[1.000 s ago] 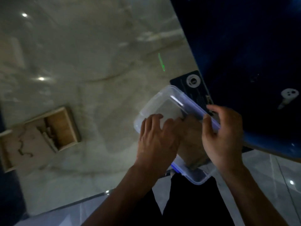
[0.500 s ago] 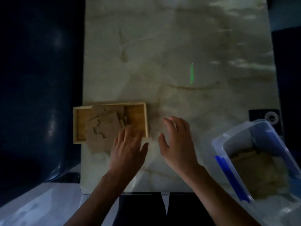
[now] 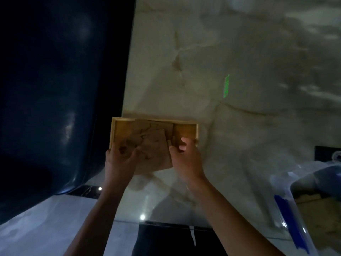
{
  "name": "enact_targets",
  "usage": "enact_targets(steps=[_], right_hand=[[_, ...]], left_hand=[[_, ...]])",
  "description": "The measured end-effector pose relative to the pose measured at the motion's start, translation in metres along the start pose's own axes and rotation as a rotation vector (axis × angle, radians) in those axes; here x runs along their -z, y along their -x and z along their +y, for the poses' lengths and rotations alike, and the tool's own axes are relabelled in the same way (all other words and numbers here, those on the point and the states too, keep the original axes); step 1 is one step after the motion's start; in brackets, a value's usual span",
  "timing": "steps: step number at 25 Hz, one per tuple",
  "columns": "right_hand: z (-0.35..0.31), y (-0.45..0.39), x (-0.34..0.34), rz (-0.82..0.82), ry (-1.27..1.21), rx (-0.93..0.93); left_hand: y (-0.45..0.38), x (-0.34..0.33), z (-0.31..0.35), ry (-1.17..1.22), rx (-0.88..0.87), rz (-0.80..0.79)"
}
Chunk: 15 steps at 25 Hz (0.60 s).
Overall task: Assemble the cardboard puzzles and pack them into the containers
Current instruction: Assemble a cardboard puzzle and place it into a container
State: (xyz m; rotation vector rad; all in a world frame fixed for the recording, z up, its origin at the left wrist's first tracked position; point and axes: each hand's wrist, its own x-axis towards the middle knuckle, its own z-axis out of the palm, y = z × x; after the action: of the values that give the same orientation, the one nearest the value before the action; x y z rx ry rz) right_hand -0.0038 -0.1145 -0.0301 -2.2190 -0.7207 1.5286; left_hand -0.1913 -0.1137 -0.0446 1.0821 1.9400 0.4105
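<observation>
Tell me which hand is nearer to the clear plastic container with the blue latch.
Right. The right hand grips the wooden tray at its near right corner, on the side toward the clear plastic container. The left hand holds the tray's near left corner, farther away.

Puzzle pieces point(image 3: 149, 143) in tray point(image 3: 186, 131) at table's point(image 3: 239, 52) left edge — container point(image 3: 302, 209) far right.

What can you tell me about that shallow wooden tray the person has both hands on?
The shallow rectangular wooden tray looks like pale yellowish wood with a thin raised rim. It lies flat at the left edge of the marbled stone table. Brown cardboard puzzle pieces lie piled in its left and middle part, one large piece jutting over the near rim; its right part shows bare wood. The left hand grips its near left corner and the right hand its near right side, fingers curled over the rim.
</observation>
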Motion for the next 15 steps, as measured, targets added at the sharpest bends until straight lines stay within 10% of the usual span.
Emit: enact_targets(steps=[15], right_hand=[[-0.009, -0.017, 0.001, -0.168, -0.05, -0.188]], left_hand=[[-0.045, 0.015, -0.01, 0.184, 0.215, -0.375]])
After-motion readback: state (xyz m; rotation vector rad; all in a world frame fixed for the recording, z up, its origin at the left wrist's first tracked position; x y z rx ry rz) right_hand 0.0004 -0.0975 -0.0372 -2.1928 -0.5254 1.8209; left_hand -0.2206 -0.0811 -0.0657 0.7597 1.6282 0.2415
